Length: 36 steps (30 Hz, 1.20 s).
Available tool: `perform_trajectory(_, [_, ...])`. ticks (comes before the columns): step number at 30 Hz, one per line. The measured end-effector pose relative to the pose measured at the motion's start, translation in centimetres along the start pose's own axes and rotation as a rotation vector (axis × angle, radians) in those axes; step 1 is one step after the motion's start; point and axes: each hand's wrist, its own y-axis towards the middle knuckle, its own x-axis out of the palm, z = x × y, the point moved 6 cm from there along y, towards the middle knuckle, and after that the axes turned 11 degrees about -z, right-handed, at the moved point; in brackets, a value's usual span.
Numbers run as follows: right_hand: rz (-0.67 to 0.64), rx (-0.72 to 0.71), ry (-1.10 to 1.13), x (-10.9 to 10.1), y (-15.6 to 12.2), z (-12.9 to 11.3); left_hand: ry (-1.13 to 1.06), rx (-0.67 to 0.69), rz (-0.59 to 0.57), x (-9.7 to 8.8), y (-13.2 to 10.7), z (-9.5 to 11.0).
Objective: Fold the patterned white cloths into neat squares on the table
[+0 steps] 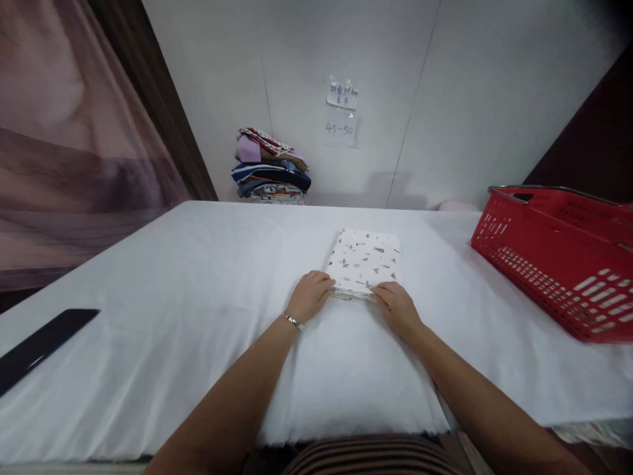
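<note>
A white cloth [366, 260] printed with small grey motifs lies folded into a flat, layered rectangle on the white-covered table. At its near left corner, my left hand [310, 295] has its fingers closed on the folded edge. My right hand [397, 308] pinches the near edge toward the right corner, thumb and fingertips together on the layers. Several fold layers show along the edge between my hands. The fingertips under the cloth are partly hidden.
A red plastic basket [548, 264] stands on the right of the table [198, 277]. A dark flat object [47, 343] lies at the left edge. Behind the far edge, a stack of folded fabrics [271, 168] rests near the wall, beside paper signs [341, 112]. A curtain [74, 145] hangs left.
</note>
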Motion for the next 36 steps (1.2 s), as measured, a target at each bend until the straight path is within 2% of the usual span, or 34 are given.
perform_trajectory(4, [0.062,-0.018,0.011,-0.1,0.0,-0.2,0.016,0.021,0.039,0.1,0.2,0.0])
perform_trajectory(13, [0.035,-0.013,-0.085,-0.1,0.6,-1.4,0.013,0.040,0.093,-0.2,0.2,0.1])
perform_trajectory(18, [0.067,-0.041,-0.051,0.2,0.7,-1.2,0.036,0.039,0.113,-0.4,0.2,0.2])
perform_trajectory(26, [-0.009,-0.049,-0.057,0.3,0.5,-1.1,0.003,0.097,0.063,-0.4,0.0,0.1])
perform_trajectory(36, [0.023,-0.020,-0.024,0.4,0.6,-0.7,0.005,0.089,0.076,-0.2,0.3,0.1])
